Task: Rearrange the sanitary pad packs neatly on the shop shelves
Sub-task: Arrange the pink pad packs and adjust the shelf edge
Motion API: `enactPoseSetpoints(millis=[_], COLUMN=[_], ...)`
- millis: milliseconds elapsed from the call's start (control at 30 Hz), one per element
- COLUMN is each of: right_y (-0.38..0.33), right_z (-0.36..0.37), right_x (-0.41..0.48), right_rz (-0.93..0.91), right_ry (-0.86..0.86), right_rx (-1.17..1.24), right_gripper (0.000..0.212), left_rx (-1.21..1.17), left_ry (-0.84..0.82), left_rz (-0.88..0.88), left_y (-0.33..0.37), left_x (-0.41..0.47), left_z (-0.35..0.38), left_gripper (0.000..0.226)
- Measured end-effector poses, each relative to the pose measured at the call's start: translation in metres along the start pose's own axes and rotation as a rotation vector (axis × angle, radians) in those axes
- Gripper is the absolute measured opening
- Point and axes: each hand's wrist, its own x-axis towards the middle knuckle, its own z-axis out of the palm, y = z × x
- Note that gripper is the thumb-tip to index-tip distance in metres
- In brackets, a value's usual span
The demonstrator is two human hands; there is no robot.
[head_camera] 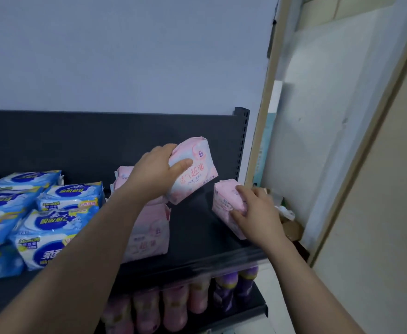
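Progress is judged to be partial. Blue packs (53, 213) are seen laid in overlapping rows at the left of the top shelf (193, 227), and a few shelved pink packs (149, 235) are set just beside them, partly hidden by the left forearm. A raised pink pack (195, 172) is held tilted above the shelf by the left hand (154, 169), whose fingers and thumb are curled round its left end. A second pink pack (225, 203) is gripped by the right hand (258, 210) near the shelf's right end; whether it rests on the deck cannot be told. Both held packs are yet to be placed, and the bare stretch between is yet to be filled.
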Motion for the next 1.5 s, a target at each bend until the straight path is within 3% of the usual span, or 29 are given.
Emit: enactPoseSetpoints(millis=[167, 333, 500, 600, 767, 1100, 1200, 1367, 1500], right_y=[0.013, 0.014, 0.027, 0.031, 0.038, 0.039, 0.042, 0.039, 0.031], right_z=[0.018, 0.017, 0.003, 0.005, 0.014, 0.027, 0.029, 0.037, 0.044], right_x=[0.026, 0.047, 0.068, 0.084, 0.1, 0.119, 0.123, 0.123, 0.123], right_rz=[0.023, 0.04, -0.161, -0.172, -0.183, -0.217, -0.219, -0.183, -0.178], right_ry=[-0.044, -0.269, -0.408, -0.442, -0.413, -0.345, -0.338, -0.358, -0.371], right_rx=[-0.038, 0.071, 0.086, 0.105, 0.152, 0.167, 0.181, 0.164, 0.218], right_gripper=[0.047, 0.056, 0.037, 0.048, 0.06, 0.041, 0.037, 0.06, 0.06], left_rx=[0.069, 0.068, 0.128, 0.153, 0.211, 0.554, 0.528, 0.506, 0.441], left_ry=[-0.002, -0.075, -0.171, -0.213, -0.269, -0.539, -0.473, -0.42, -0.381], left_rz=[-0.033, -0.051, -0.075, -0.092, -0.112, -0.093, -0.034, -0.003, -0.013], left_y=[0.002, -0.003, -0.021, -0.037, -0.056, -0.076, -0.08, -0.083, -0.087], left_x=[0.032, 0.067, 0.103, 0.123, 0.142, 0.145, 0.147, 0.143, 0.137], left_z=[0.02, 0.033, 0.052, 0.063, 0.076, 0.073, 0.069, 0.069, 0.056], left_gripper=[0.051, 0.04, 0.045, 0.049, 0.06, 0.072, 0.064, 0.059, 0.054])
